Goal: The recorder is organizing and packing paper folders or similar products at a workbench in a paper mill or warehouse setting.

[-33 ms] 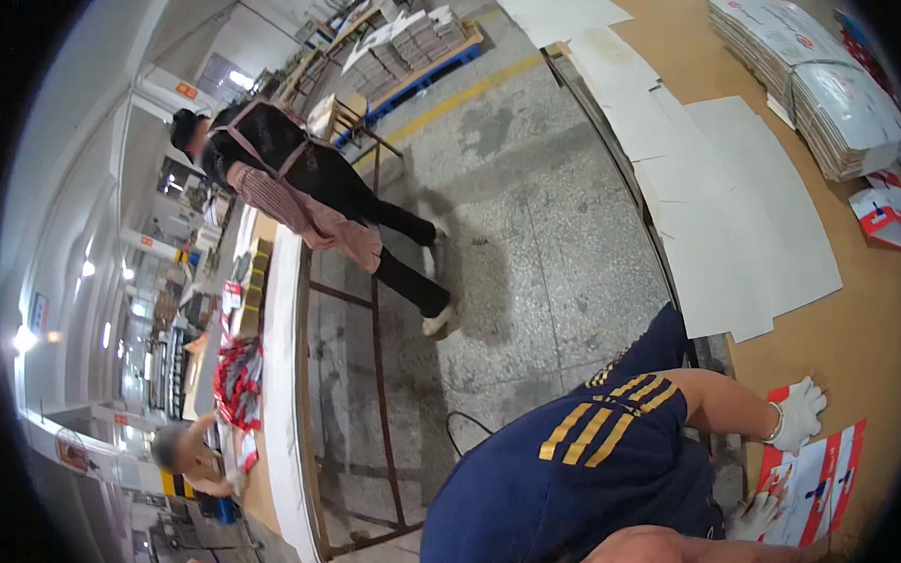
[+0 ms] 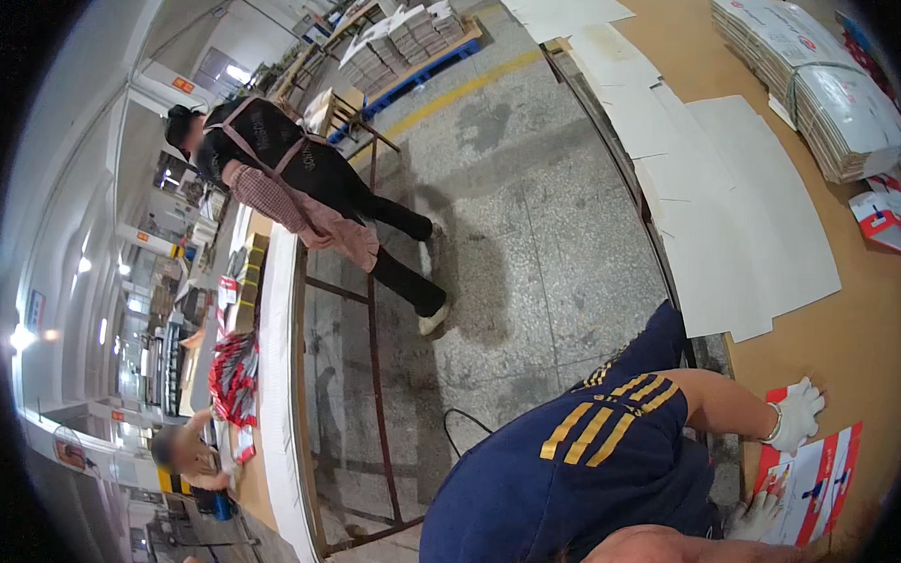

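A printed red-and-white sheet (image 2: 815, 487) with small blue marks lies on the brown table at the lower right. At its upper edge my left hand (image 2: 798, 415), in a white glove, rests with fingers stretched out beside a red strip. My right hand (image 2: 754, 517), also gloved in white, lies against the sheet's near left edge, fingers extended and apart. The wrist behind it is partly hidden. My navy sleeve with yellow stripes (image 2: 607, 430) fills the lower middle.
Large white card sheets (image 2: 756, 211) overlap along the table's edge. Beyond them stand a tied stack of flat cartons (image 2: 811, 80) and a folded red-and-white piece (image 2: 880, 217). Across the aisle, a person in black (image 2: 287, 158) stands by another table; a second person (image 2: 189, 454) works there.
Both gloved hands keep nearly the same place. The printed sheet's right edge sits very slightly further left. The rest of the view has shifted only a little.
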A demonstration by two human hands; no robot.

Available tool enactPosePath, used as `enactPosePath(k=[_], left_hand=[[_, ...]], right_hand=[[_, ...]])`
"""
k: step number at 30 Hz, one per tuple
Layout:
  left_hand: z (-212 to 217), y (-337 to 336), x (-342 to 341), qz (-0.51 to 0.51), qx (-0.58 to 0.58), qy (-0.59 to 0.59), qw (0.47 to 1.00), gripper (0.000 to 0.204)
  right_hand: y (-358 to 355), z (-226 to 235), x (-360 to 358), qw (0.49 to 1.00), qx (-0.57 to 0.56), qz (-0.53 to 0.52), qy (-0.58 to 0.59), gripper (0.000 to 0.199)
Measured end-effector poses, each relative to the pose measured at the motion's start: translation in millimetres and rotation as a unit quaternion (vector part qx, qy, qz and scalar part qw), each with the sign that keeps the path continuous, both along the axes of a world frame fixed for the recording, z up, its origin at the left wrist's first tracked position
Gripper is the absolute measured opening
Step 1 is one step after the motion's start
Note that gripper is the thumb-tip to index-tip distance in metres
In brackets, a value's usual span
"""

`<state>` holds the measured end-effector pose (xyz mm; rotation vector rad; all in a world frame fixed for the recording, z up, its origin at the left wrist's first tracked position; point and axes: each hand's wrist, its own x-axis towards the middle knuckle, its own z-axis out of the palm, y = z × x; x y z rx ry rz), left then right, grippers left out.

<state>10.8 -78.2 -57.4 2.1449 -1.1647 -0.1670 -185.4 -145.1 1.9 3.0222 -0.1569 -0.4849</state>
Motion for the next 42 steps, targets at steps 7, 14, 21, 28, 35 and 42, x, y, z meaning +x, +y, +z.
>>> enactPosePath(k=[7, 14, 21, 28, 35, 42], left_hand=[[130, 151, -45, 0.062, 0.220, -0.089, 0.970, 0.043], [106, 169, -34, 0.308, 0.746, -0.147, 0.572, 0.024], [52, 80, -2, 0.197, 0.429, -0.321, 0.821, 0.012], [75, 54, -3, -0.133, 0.030, -0.025, 0.990, 0.026], [100, 76, -15, -0.124, -0.034, 0.135, 0.982, 0.034], [111, 158, 55, -0.062, 0.103, -0.100, 0.988, 0.067]], right_hand=[[47, 160, 167, 0.738, 0.661, -0.132, -0.024, 0.043], [247, 262, 182, 0.591, 0.516, 0.605, -0.134, 0.058], [68, 90, 85, 0.758, 0.642, -0.091, 0.064, 0.025], [83, 5, -61, 0.376, 0.791, -0.473, -0.094, 0.066], [93, 32, 21, 0.306, 0.752, -0.442, -0.381, 0.042], [-72, 7, 87, 0.575, 0.548, -0.456, -0.402, 0.017]])
